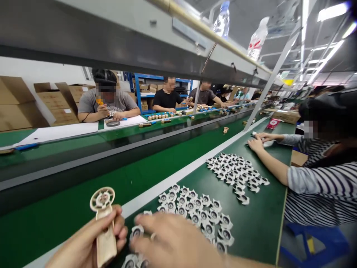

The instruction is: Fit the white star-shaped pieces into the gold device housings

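My left hand (pixel 92 238) is closed around a cream plastic handheld-fan housing (pixel 106 238). The thumb lies across its handle, and its round spoked ring (pixel 102 199) points up and away from me. Over the near edge of a spread of small white bladed parts with dark round centres (pixel 190 205), my right hand (pixel 173 238) reaches out, slightly blurred. Its fingers are stretched and apart, close to one white part (pixel 136 231). Whether the fingertips touch that part I cannot tell. The hand hides several parts beneath it.
A second cluster of white parts (pixel 234 169) lies further along the green bench (pixel 256 219). A green conveyor belt (pixel 173 152) runs at left, carrying one small tan piece (pixel 225 130). A co-worker's striped sleeve (pixel 320 180) is at right; other people sit opposite. A shelf (pixel 125 44) hangs overhead.
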`<state>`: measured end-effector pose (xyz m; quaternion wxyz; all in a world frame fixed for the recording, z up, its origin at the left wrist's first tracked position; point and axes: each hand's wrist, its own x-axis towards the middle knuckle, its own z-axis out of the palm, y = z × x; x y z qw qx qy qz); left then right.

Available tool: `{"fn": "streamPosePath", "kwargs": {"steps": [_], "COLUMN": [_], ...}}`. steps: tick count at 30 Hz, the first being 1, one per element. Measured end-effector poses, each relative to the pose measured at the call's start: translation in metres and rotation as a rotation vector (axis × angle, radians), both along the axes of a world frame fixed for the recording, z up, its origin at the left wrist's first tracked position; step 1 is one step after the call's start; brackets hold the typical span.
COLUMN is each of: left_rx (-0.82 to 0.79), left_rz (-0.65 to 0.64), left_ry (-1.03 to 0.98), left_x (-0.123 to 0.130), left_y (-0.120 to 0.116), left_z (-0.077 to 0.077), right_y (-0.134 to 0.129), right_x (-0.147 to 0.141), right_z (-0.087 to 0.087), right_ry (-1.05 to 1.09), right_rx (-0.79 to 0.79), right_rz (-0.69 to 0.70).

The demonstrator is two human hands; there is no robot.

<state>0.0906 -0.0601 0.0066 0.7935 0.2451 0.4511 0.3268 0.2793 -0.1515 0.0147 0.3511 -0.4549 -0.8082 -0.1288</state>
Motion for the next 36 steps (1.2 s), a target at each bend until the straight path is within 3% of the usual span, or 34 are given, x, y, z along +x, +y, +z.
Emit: {"fn": "streamPosePath", "kwargs": {"steps": [2,3,6,8,13,19,23,29,32,36], "left_rx": [0.071,0.118,0.24,0.283,0.376,0.368,0.424,0.555,0.618,0.725], "left_rz": [-0.029,-0.035,-0.024,-0.01,0.036,0.098,0.089,-0.192,-0.372,-0.541], "left_ry": [0.021,0.042,0.096,0.131,0.251,0.303,0.356,0.412,0.439,0.492], "left_x": [-0.009,-0.013,-0.022,-0.026,-0.033,-0.026,-0.014,-0.004,-0.001,0.002], "left_y": [0.011,0.016,0.03,0.036,0.048,0.047,0.037,0.014,-0.002,-0.017], "left_z": [0.004,0.004,0.001,-0.003,-0.018,-0.026,-0.018,-0.004,-0.001,0.002], "right_y": [-0.016,-0.021,-0.035,-0.042,-0.046,-0.038,-0.028,0.0,0.003,-0.001], "right_x": [0.061,0.092,0.169,0.198,0.205,0.207,0.183,0.053,0.007,-0.007], "right_z": [0.007,0.005,-0.016,-0.035,-0.065,-0.063,-0.033,0.022,0.027,0.011], "right_ry": [0.07,0.133,0.331,0.375,0.414,0.485,0.588,0.99,1.08,1.121], "right_rx": [-0.277,-0.408,-0.682,-0.756,-0.816,-0.795,-0.749,-0.848,-0.894,-0.909], "right_rz": [-0.099,-0.212,-0.564,-0.607,-0.555,-0.567,-0.555,-0.122,0.029,0.037]}}
